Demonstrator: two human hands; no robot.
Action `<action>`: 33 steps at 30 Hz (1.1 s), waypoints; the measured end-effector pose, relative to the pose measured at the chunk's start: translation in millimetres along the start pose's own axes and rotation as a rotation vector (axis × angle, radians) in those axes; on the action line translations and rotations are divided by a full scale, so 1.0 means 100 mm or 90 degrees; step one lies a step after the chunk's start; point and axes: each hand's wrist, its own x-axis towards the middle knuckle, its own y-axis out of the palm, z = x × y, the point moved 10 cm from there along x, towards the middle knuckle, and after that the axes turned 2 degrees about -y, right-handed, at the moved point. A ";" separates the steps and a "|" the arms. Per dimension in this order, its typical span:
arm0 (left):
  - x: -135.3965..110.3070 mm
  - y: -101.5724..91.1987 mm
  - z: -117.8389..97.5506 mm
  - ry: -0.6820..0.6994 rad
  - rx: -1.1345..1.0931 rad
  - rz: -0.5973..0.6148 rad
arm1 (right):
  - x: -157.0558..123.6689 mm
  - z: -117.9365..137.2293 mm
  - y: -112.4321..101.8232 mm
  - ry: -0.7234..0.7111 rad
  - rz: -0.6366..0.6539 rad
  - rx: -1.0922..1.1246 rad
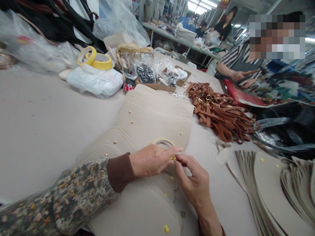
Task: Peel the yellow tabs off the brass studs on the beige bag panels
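My left hand [150, 160] is closed around a thin roll of yellow tape [163, 141], which shows behind the fingers. Close beside it, my right hand [194, 178] pinches at the roll's near edge with thumb and forefinger; a small bit of yellow is visible there. Both hands hover over overlapping beige panels [152, 121] fanned out along the table. Small gold studs [132, 122] dot several panels. On some nearer panels, yellow pieces cover or surround the studs [166, 228]. The palm side of my left hand is hidden.
Brown straps with gold clasps [216, 111] lie in a heap at right. More beige panels [273, 190] stand stacked at lower right. Wider yellow tape rolls [100, 61] rest on a white plastic-wrapped bundle [94, 82]. Open boxes of hardware [157, 86] sit behind. A co-worker's hands [242, 77] are across the table.
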 end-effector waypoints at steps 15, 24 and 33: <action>0.05 -0.10 -0.09 0.032 0.022 -0.076 | -0.05 0.06 -0.05 -0.026 -0.095 -0.189; -0.04 -0.21 -0.30 0.096 0.104 -0.201 | -0.17 -0.52 0.06 0.396 -0.094 0.237; 0.01 0.06 -0.03 -0.043 0.191 -0.061 | -0.37 -1.04 0.07 0.547 -0.024 0.249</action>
